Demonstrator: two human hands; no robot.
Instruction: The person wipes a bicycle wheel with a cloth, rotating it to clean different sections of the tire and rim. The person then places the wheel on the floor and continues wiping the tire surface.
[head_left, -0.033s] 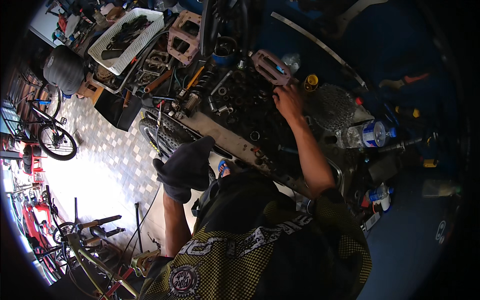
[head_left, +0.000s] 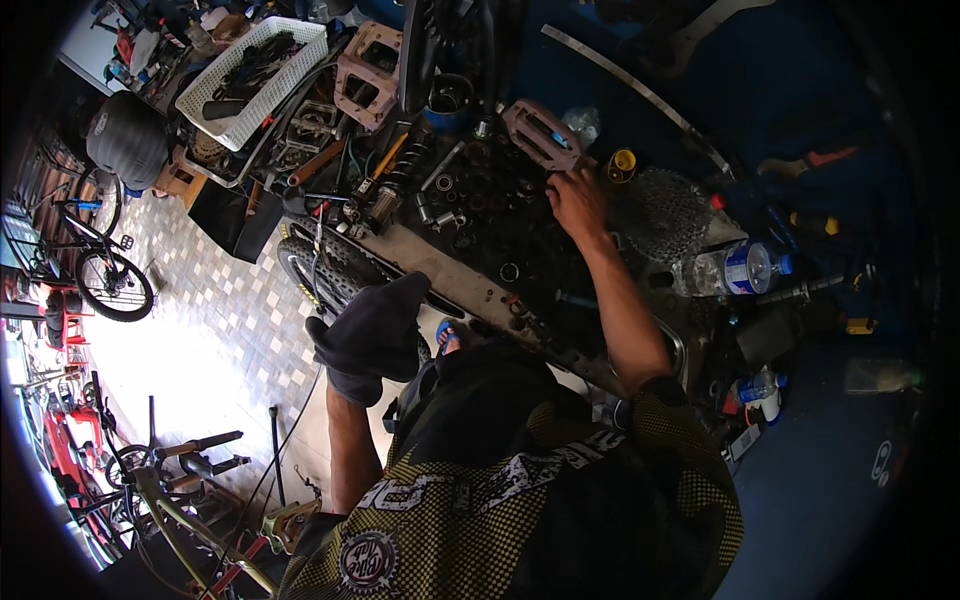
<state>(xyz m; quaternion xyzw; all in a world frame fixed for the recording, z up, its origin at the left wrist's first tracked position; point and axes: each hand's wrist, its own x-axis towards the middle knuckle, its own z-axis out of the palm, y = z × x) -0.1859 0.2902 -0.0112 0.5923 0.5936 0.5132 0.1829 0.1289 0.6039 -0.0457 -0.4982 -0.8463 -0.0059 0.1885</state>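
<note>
Got right hand (head_left: pixel 577 205) at near end of dusty-pink, flat-framed pedal (head_left: pixel 540 134); can't tell if clamped or just touching. Well left of that grip: dark-grey cloth (head_left: pixel 375 328) hiding left hand, closure unclear. Likely parts-handling; calls next for a firm pinch, clear of loose dark metal parts (head_left: pixel 478 192) left of grip. Farther right: clear plastic bottle (head_left: pixel 708 273), blue-white label too small to read. Below grip: black-and-yellow shirt (head_left: pixel 470 455), white lettering, round badge (head_left: pixel 369 561).

Right arm (head_left: pixel 630 310) extended forward, fingers (head_left: pixel 561 184) bent; left forearm (head_left: pixel 352 450) pointing forward.

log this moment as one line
left hand: hidden by dark cloth | right hand: at pink pedal, grip unclear | nearby: cassette, clear bottle
</note>
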